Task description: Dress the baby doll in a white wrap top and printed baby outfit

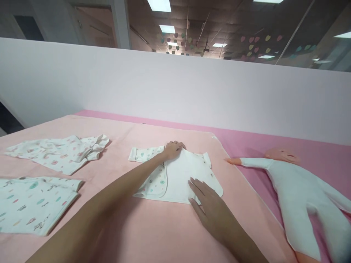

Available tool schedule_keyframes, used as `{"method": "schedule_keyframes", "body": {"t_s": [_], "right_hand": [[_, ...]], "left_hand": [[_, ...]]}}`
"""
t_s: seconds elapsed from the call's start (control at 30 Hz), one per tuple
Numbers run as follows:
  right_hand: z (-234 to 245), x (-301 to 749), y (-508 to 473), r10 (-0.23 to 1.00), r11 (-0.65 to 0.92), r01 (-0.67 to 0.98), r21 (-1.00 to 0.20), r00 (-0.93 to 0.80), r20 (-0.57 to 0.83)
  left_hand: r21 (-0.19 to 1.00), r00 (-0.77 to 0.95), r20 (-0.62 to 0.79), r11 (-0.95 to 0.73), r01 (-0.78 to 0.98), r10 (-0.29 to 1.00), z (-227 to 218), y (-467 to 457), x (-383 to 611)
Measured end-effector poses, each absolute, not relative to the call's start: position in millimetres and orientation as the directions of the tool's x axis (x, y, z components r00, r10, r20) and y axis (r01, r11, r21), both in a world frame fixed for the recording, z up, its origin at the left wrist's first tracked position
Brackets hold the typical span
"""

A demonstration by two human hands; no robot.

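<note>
A small white baby shirt [181, 175] with coloured prints lies partly folded in the middle of a peach blanket [153, 226]. My left hand [173, 149] rests on the shirt's far edge near the shoulder, its fingers curled down onto the cloth. One sleeve [142, 153] sticks out to the left of that hand. My right hand [205, 199] lies flat on the shirt's near right corner with the fingers stretched out.
Two more printed baby garments lie at the left: one crumpled [63, 152], one laid flat [33, 202]. A baby doll in a white suit [296, 190] lies on the pink sheet [246, 142] at the right. A low white partition wall [175, 87] runs behind.
</note>
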State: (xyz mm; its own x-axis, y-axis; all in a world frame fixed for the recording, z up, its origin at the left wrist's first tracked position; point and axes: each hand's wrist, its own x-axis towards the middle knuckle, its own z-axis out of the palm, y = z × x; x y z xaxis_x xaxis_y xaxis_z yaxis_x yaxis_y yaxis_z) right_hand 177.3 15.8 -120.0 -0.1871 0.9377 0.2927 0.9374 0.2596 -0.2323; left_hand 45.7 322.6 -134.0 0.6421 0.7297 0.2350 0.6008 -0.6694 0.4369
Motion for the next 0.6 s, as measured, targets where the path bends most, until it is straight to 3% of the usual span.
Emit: {"method": "schedule_keyframes", "body": {"t_s": [0.13,0.33,0.5,0.6], "right_hand": [[-119.4,172.4,16.7,0.91,0.274,0.934,-0.228,-0.176,0.374],[-105.0,148.6,22.6,0.898,0.236,0.898,-0.371,-0.055,0.437],[-80.7,108.4,46.9,0.979,0.135,0.88,-0.455,-0.046,0.2],[-75.8,80.7,68.6,0.997,0.06,0.883,-0.465,-0.036,0.061]], "left_hand": [[0.421,0.648,0.259,-0.687,0.592,0.716,-126.5,315.8,40.0],[0.258,0.559,0.338,-0.646,0.719,0.757,-101.4,292.5,-4.9],[0.243,0.427,0.023,-0.42,0.874,0.904,-89.4,278.5,-32.2],[0.253,0.426,-0.045,-0.403,0.88,0.903,-89.3,276.8,-32.3]]}}
